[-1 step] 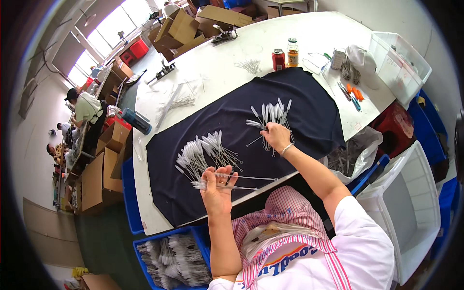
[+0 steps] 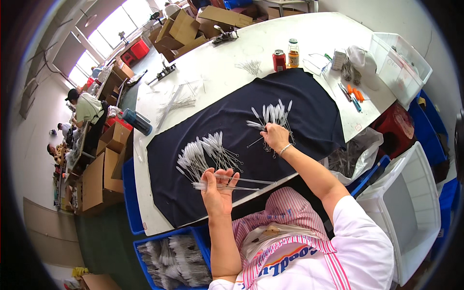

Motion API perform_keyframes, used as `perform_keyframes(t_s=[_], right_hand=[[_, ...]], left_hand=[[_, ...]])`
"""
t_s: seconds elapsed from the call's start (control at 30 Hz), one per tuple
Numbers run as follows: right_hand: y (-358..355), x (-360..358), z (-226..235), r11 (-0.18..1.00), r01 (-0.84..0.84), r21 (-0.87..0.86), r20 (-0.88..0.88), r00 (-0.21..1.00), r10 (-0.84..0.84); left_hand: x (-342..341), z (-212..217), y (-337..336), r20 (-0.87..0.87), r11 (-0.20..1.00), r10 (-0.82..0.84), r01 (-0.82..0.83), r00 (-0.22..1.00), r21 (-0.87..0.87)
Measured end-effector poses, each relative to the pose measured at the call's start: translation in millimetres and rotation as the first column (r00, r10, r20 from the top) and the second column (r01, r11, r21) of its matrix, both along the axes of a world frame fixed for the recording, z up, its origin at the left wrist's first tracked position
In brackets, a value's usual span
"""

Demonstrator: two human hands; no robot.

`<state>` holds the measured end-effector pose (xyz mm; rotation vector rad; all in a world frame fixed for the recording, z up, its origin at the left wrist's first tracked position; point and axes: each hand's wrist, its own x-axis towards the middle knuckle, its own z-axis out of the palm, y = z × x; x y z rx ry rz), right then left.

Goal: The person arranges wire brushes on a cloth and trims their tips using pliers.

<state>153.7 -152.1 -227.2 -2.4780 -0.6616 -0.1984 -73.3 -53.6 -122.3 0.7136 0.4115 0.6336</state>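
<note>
My left hand [image 2: 218, 192], palm up near the table's front edge, has its fingers curled round a few straw brushes [image 2: 241, 181]. Their white bristle ends lie by the thumb, and their thin wire stems point right. Just beyond it, a fanned pile of straw brushes [image 2: 193, 157] rests on the dark cloth [image 2: 270, 154], looped wire ends toward the right. My right hand [image 2: 277, 137] reaches into another pile of straw brushes [image 2: 273, 115], fingertips pinched at the stems below the white bristles. How many brushes it grips is hidden by the fingers.
A red can [image 2: 279, 61] and a glass bottle [image 2: 293, 53] stand behind the cloth. Orange-handled tools [image 2: 355, 92] lie to the right. A blue crate [image 2: 140, 244] of brushes sits below left, a white bin [image 2: 411, 212] right. A dark tumbler [image 2: 137, 121] is at the left edge.
</note>
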Motion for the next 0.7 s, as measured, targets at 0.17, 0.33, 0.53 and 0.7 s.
perform_keyframes(t_s=[0.17, 0.33, 0.53, 0.7], right_hand=[[9.1, 10.2, -7.4, 0.987, 0.133, -0.086, -0.063, 0.988, -0.139], [-0.8, 8.0, -5.2, 0.991, 0.062, -0.119, -0.044, 0.997, -0.068], [-27.8, -30.9, 44.6, 0.904, -0.242, 0.353, 0.025, 0.968, 0.249], [-50.0, -67.7, 74.3, 0.677, -0.387, 0.626, -0.353, 0.634, 0.688]], left_hand=[[2.2, -10.8, 11.5, -0.003, 0.998, -0.020, 0.020, 1.000, -0.056], [9.1, -14.7, 13.3, 0.010, 0.996, -0.068, 0.069, 0.998, -0.056], [19.1, -13.7, 18.2, -0.171, 0.999, -0.017, 0.022, 0.985, 0.031], [28.1, 10.7, 17.0, -0.103, 0.982, -0.057, 0.075, 0.993, 0.176]])
